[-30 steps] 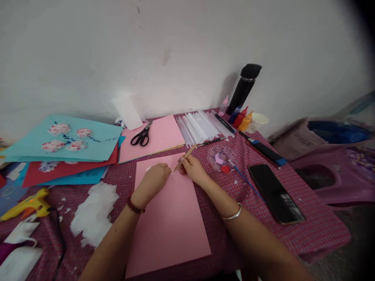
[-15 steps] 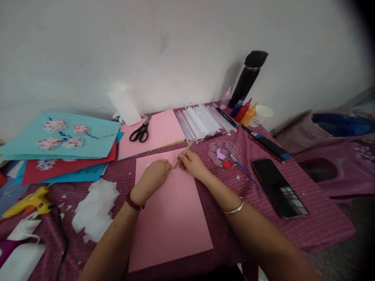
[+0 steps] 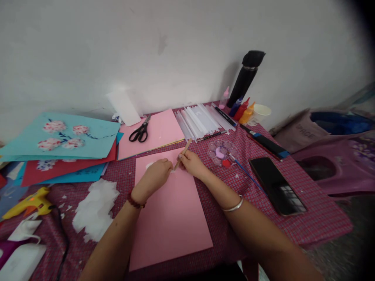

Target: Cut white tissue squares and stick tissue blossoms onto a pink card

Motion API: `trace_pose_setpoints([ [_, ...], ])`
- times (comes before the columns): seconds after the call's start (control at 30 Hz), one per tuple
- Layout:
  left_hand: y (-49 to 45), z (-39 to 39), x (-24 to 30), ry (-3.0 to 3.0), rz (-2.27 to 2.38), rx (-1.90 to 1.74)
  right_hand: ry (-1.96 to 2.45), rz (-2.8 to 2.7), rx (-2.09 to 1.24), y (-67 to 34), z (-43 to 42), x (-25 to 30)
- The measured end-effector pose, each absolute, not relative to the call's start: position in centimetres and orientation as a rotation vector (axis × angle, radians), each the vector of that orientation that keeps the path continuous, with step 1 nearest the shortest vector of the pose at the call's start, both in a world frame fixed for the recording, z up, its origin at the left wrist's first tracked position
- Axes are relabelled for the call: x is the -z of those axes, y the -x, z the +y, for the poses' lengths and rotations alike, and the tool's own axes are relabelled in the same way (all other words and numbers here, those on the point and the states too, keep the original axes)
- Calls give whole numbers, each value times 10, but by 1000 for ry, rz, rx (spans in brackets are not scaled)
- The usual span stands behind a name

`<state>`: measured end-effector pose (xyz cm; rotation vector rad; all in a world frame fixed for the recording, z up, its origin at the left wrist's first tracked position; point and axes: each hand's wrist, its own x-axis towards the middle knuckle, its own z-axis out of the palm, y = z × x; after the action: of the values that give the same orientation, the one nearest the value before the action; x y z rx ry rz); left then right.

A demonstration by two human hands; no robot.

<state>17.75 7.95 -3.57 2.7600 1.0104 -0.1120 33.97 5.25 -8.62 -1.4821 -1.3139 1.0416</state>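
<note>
A pink sheet of paper (image 3: 172, 218) lies flat before me on the table. Over its upper part, my right hand (image 3: 191, 164) grips a flat wooden stick (image 3: 186, 147), tilted, its lower end down near the paper. My left hand (image 3: 156, 175) is closed in a pinch close beside that lower end. A bit of white shows by the fingertips, but what they hold is too small to make out. Partly behind my left hand, a white piece (image 3: 149, 165) rests on the pink sheet.
Crumpled white tissue (image 3: 95, 210) and a yellow glue gun (image 3: 32, 203) lie left. Blue paper with puffy flowers (image 3: 96, 127) is behind them. Scissors (image 3: 140, 132), glue sticks (image 3: 199, 121), a paint palette (image 3: 231, 148), a phone (image 3: 277, 187) and a black bottle (image 3: 244, 84) surround the sheet.
The wooden stick has become slightly more upright in my right hand. Both hands stay at nearly the same spot on the pink sheet.
</note>
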Motion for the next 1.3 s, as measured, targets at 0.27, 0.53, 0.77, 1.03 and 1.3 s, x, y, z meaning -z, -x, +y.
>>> trace_pose_setpoints([
  [0.27,-179,80,39,-2758,1005,89,1479,-1290,-1079,-341,53,86],
  [0.53,-179,80,41,-2713,1033,48,1480,-1110,-1093,-340,52,82],
  [0.77,-179,79,38,-2687,1053,33,1442,-1086,-1067,-340,50,86],
  [1.03,-176,83,39,-2653,1023,7,1452,-1194,-1034,-339,52,85],
  [1.3,-177,82,41,-2683,1039,11,1512,-1255,-1018,-340,53,85],
])
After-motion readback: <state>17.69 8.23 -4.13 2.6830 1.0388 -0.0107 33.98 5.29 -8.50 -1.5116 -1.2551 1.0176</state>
